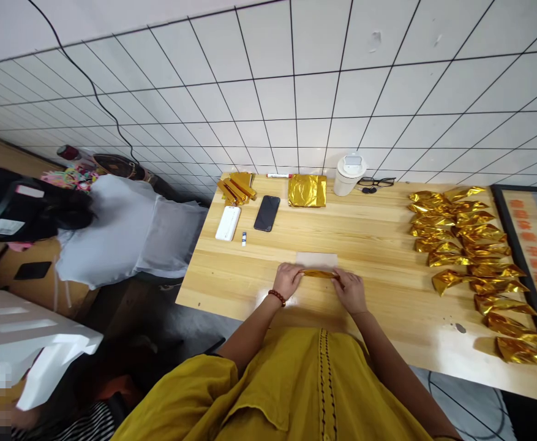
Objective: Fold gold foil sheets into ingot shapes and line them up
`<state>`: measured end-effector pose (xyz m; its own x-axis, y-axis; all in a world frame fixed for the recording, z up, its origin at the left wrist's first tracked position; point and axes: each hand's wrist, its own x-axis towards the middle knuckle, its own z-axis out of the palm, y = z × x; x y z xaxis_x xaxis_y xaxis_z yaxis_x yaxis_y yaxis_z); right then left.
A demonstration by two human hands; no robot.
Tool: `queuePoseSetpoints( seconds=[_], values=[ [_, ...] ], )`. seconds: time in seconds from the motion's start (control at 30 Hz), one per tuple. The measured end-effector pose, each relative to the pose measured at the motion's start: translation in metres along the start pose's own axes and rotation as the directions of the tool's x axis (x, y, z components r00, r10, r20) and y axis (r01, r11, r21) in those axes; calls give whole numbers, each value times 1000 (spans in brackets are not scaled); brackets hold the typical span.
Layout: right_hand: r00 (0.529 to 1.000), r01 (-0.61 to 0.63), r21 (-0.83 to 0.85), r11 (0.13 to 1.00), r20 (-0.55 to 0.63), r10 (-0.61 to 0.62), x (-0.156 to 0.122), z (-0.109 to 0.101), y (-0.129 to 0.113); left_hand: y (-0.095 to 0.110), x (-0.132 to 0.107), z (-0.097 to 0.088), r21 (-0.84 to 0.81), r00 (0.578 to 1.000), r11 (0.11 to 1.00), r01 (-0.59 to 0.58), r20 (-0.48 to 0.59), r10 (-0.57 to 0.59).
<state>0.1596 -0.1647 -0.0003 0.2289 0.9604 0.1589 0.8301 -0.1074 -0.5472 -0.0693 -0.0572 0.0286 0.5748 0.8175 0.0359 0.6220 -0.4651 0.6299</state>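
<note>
Between both hands stretches a narrow folded strip of gold foil paper (318,274), low over the near middle of the table. My left hand (288,280), with a brown bead bracelet on the wrist, pinches its left end. Its right end is in the closed fingers of my right hand (349,290). Just behind the strip lies a flat pale grey-pink rectangle (316,260), perhaps paper or card; its near edge is hidden. Farther back sits a stack of flat gold foil sheets (307,191). Several folded gold strips (237,188) lie at the back left corner.
Rows of twisted gold foil pieces (468,229) cover the table's right side. A dark phone (267,213), a white power-bank-like block (228,223), a marker (278,176), a white cup (348,174) and glasses (376,182) stand or lie toward the tiled wall.
</note>
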Motion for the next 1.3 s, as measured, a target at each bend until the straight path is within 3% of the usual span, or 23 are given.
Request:
queuePoseSetpoints(
  seconds=[0.17, 0.4, 0.67, 0.83, 1.1, 1.3],
  values=[
    [979, -194, -30, 981, 63, 196, 13, 2, -1, -2, 9, -2, 9, 993, 993, 117, -33, -117],
    [952, -277, -63, 959, 119, 283, 26, 0, -1, -1, 30, -1, 1, 951, 951, 308, 34, -308],
    [914, -352, -63, 934, 192, 358, 37, -3, -1, 4, 39, -2, -29, 908, 910, 414, 86, -411],
    [893, -398, -18, 917, 220, 392, 41, -5, 5, 1, 39, -4, -76, 901, 901, 427, 116, -417],
    [943, -316, 195, 928, 173, 285, 35, 2, 21, -5, 36, 3, -109, 922, 916, 386, 77, -379],
    [953, -301, 259, 918, 101, 284, 34, 6, 27, -7, 31, 5, -130, 945, 936, 328, 35, -326]
  ],
)
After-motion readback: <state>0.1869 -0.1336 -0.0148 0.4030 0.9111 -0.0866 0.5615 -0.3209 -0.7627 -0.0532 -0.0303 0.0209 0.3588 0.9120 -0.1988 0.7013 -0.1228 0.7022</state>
